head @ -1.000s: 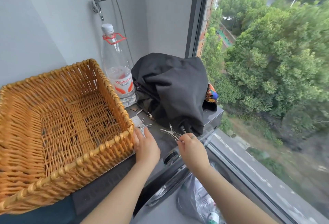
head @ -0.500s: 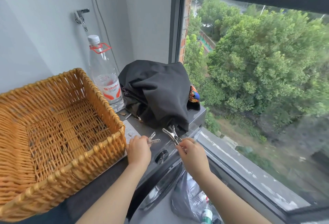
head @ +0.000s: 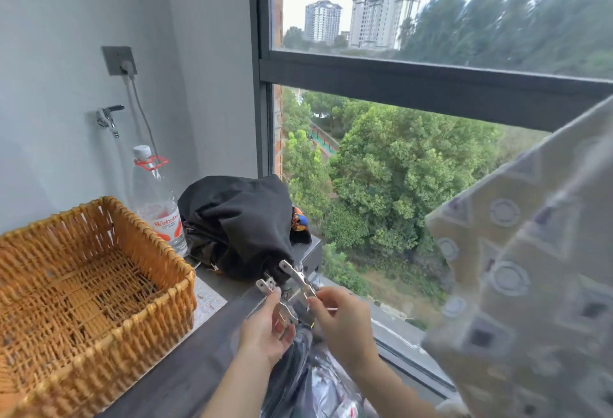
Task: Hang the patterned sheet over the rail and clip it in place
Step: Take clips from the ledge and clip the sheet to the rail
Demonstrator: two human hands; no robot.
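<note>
The patterned sheet [head: 527, 278], pale with grey circles and triangles, hangs down at the right edge of view; the rail it hangs from is out of sight. My left hand [head: 267, 328] holds a metal clip [head: 272, 295] between thumb and fingers. My right hand [head: 341, 318] pinches a second metal clip [head: 297, 276] by its lower end. Both hands are raised in front of the grey counter [head: 205, 344], close together, left of the sheet.
An empty wicker basket [head: 83, 301] fills the counter's left side. Behind it stand a water bottle [head: 156, 202] and a black cloth bundle [head: 242, 222]. A wall tap [head: 107, 118] and socket are above. The large window [head: 431, 85] faces trees; a plastic bag [head: 315, 381] lies below.
Both hands have lifted off the counter, each with a metal clip. My view has swung up and to the right, bringing the hanging patterned sheet into sight.
</note>
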